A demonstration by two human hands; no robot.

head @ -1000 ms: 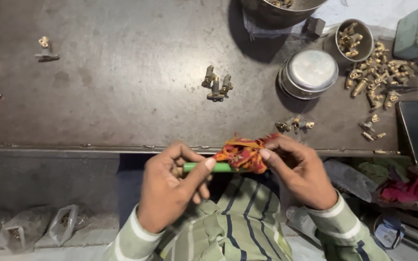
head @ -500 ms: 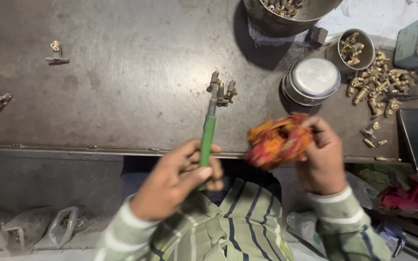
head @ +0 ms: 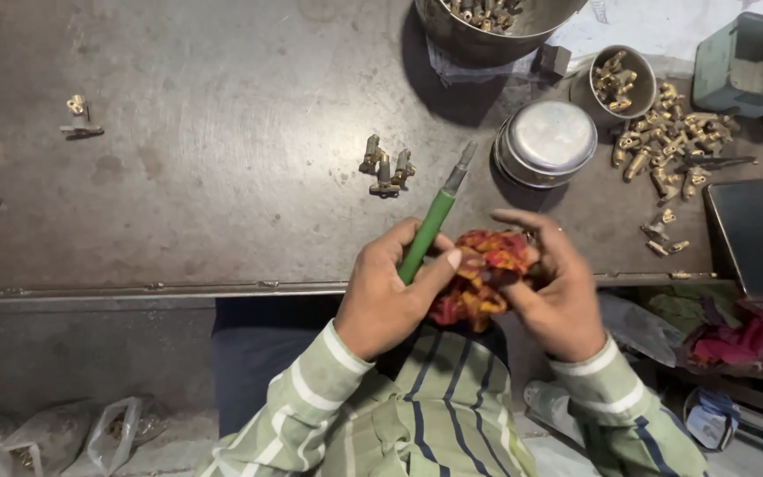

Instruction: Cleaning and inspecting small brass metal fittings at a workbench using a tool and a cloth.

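At the near edge of the dark metal counter (head: 178,177) our left hand (head: 390,296) is closed around a green-handled tool with a grey metal tip (head: 434,221), the tip slanting away over the counter; our right hand (head: 554,287), fingers curled, grips a crumpled red and orange cloth (head: 479,274) just beside it, perhaps with something wrapped inside; beyond lie three small brass fittings (head: 386,168), then a round lidded steel tin (head: 547,141); a heap of brass fittings (head: 668,150) spreads toward the far right corner.
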